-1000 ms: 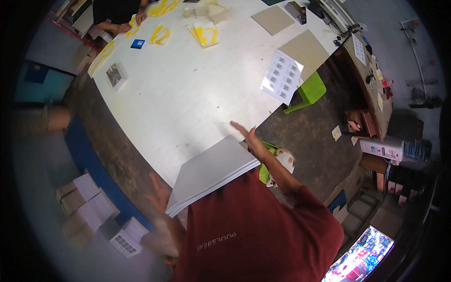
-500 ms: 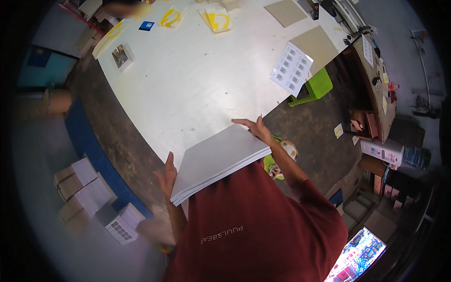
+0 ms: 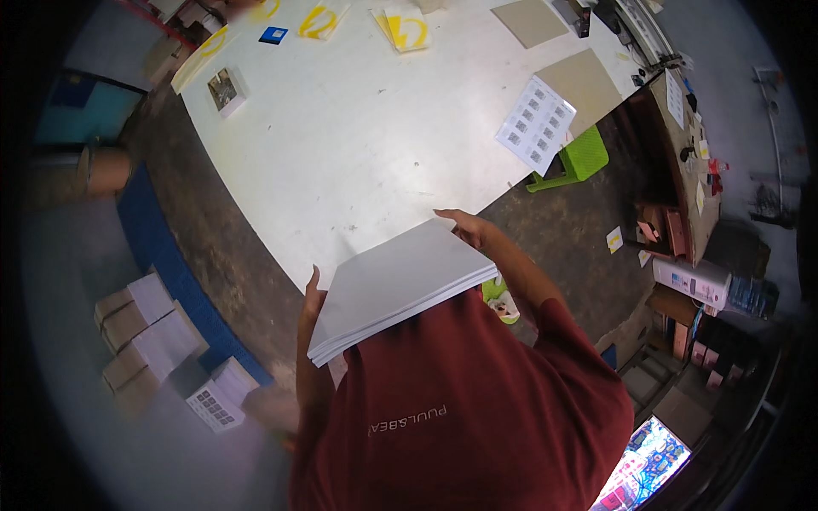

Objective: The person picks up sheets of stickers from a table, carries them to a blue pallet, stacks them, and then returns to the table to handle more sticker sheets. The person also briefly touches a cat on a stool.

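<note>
A thick stack of white paper sheets (image 3: 400,277) lies at the table's near corner, its front edge against my dark red shirt. At its left edge is my left hand (image 3: 314,298), thumb pointing up and the other fingers hidden beside or below the sheets. My right hand (image 3: 467,230) grips the far right corner, with its thumb stretched along the back edge and its fingers bent down at the side. The near edge shows a few separate layers, slightly uneven.
The white table (image 3: 315,162) carries a printed label sheet (image 3: 537,123) on grey board, a small box (image 3: 227,92), a blue card (image 3: 273,35) and yellow-marked packets (image 3: 405,30). A green stool (image 3: 575,162) stands right of it. Wrapped paper bundles (image 3: 162,332) lie at left.
My hands have closed in on the stack from both sides; their fingers were spread before. The stack has shifted very slightly. A blurred dark shape at the far left table corner has gone.
</note>
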Demonstrator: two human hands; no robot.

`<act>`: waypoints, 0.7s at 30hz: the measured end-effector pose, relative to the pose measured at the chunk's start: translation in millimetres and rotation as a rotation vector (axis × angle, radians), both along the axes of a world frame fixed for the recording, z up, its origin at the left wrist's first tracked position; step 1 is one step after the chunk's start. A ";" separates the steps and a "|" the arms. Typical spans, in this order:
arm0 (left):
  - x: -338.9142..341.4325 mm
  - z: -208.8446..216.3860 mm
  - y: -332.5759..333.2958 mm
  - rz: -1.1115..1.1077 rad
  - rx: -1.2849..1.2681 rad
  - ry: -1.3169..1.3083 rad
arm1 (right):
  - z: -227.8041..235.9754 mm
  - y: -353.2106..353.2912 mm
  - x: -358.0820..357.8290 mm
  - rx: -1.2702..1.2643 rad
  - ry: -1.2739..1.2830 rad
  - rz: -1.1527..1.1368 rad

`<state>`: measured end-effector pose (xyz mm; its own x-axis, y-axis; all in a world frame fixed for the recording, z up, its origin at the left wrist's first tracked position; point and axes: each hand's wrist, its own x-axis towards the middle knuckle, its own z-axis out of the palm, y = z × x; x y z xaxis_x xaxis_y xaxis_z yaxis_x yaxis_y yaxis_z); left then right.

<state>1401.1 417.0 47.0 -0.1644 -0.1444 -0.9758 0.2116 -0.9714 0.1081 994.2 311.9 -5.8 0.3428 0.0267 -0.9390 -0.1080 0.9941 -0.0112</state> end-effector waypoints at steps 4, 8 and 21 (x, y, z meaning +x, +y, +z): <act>-45.5 52.0 -10.1 0.005 -0.305 -0.098 | -12.2 8.9 6.3 -0.222 -0.021 -0.018; -17.6 -22.2 1.8 -0.016 -0.129 0.100 | -41.1 4.6 9.0 -0.472 0.139 0.325; -4.7 154.2 -164.4 0.187 -1.086 -0.528 | 191.6 -153.7 86.9 -1.505 0.213 0.000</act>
